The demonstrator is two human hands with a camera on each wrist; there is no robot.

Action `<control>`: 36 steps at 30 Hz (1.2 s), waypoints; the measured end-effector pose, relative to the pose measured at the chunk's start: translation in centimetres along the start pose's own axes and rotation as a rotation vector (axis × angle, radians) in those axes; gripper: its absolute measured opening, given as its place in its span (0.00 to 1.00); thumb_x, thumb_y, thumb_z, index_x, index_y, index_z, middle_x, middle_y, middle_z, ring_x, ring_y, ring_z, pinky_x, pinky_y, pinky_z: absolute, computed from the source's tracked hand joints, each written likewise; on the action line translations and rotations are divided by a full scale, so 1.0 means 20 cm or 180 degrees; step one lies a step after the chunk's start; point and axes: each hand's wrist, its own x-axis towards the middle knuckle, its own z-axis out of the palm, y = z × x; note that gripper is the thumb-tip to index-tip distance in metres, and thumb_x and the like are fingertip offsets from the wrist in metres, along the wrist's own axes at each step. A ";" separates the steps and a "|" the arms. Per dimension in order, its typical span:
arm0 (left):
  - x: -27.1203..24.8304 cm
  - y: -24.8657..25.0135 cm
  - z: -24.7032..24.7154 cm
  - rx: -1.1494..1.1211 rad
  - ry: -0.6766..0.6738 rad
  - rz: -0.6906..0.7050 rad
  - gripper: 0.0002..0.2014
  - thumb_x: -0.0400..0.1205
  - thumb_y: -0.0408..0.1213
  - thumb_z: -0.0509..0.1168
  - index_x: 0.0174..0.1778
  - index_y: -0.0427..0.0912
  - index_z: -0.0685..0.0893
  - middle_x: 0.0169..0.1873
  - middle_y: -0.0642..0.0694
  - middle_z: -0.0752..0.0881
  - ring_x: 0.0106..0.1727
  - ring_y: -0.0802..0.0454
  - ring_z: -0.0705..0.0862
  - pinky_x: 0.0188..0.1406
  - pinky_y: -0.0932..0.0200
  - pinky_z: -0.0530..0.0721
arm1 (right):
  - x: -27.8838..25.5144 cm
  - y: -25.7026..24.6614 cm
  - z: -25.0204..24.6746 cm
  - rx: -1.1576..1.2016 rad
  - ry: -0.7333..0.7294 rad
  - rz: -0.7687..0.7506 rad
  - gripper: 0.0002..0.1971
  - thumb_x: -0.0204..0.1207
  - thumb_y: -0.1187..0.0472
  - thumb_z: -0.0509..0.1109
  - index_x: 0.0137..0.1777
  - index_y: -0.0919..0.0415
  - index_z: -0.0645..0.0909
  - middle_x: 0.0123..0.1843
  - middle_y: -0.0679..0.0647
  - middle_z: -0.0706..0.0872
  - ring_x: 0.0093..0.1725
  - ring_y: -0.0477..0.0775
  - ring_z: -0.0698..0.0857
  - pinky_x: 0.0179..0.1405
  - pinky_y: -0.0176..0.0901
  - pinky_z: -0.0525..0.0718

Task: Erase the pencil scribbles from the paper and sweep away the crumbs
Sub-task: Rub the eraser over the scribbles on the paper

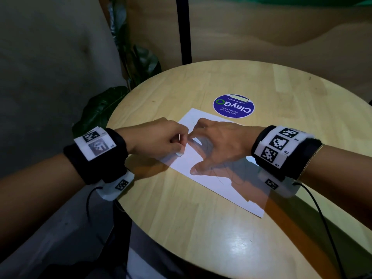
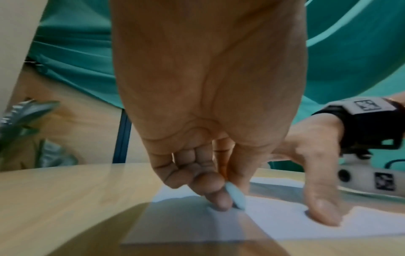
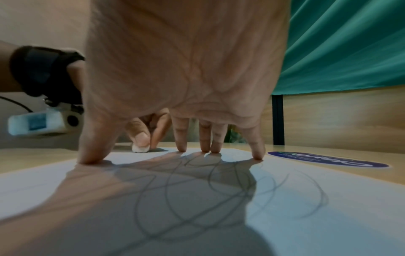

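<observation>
While your right hand spreads its fingers stiffly on the smooth white paper over looping grey pencil scribbles, your left hand pinches a small rounded white eraser against the sheet's left edge on the round wooden desk.

— Where does the head view sit?
— High, looking forward and down on the round table, both wrists in frame.
— And the wrist views?
— Both very low and close. The left looks along the left hand to the paper; the right looks under the right hand.
— What do they share?
— The paper, and each wrist view catches the other hand.
</observation>
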 end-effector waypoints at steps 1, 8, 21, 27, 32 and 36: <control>0.00 0.00 0.01 0.0011 0.0020 0.0000 0.03 0.86 0.42 0.72 0.47 0.54 0.86 0.42 0.52 0.92 0.48 0.54 0.88 0.54 0.42 0.89 | 0.00 0.00 0.01 0.0007 0.0004 0.0001 0.44 0.65 0.17 0.74 0.78 0.37 0.74 0.72 0.41 0.71 0.63 0.54 0.81 0.68 0.59 0.83; 0.00 0.00 0.01 -0.0080 -0.0047 -0.0040 0.03 0.87 0.42 0.72 0.48 0.55 0.87 0.36 0.58 0.89 0.40 0.62 0.85 0.40 0.59 0.81 | -0.02 -0.02 0.04 -0.0063 -0.0073 0.0041 0.45 0.65 0.15 0.72 0.81 0.26 0.65 0.81 0.43 0.62 0.64 0.60 0.73 0.62 0.50 0.70; 0.01 0.03 0.01 -0.0142 -0.0294 0.0021 0.02 0.88 0.40 0.71 0.51 0.51 0.89 0.42 0.53 0.92 0.43 0.57 0.88 0.45 0.57 0.85 | -0.03 -0.02 0.05 0.0016 -0.0136 0.0037 0.43 0.67 0.16 0.72 0.80 0.27 0.66 0.77 0.42 0.61 0.63 0.53 0.65 0.66 0.49 0.64; 0.03 0.02 0.00 0.0156 0.0052 0.0043 0.03 0.88 0.43 0.71 0.49 0.54 0.88 0.37 0.56 0.88 0.39 0.62 0.83 0.43 0.59 0.77 | -0.03 -0.02 0.05 0.0020 -0.0159 0.0012 0.43 0.66 0.16 0.71 0.80 0.27 0.65 0.79 0.41 0.60 0.63 0.50 0.63 0.72 0.51 0.64; 0.00 0.10 0.04 -0.0341 -0.0648 0.0283 0.04 0.87 0.38 0.72 0.50 0.51 0.91 0.39 0.54 0.91 0.40 0.60 0.86 0.44 0.59 0.84 | -0.02 -0.01 0.06 -0.0052 -0.0072 0.0030 0.50 0.61 0.12 0.69 0.77 0.40 0.69 0.78 0.41 0.62 0.65 0.49 0.68 0.79 0.56 0.67; 0.04 0.04 0.01 0.0262 0.0108 0.0082 0.04 0.89 0.42 0.69 0.51 0.54 0.88 0.37 0.57 0.87 0.41 0.64 0.83 0.44 0.60 0.77 | -0.02 -0.01 0.06 0.0043 -0.0111 0.0019 0.52 0.64 0.15 0.72 0.85 0.36 0.62 0.80 0.40 0.62 0.64 0.49 0.65 0.72 0.50 0.64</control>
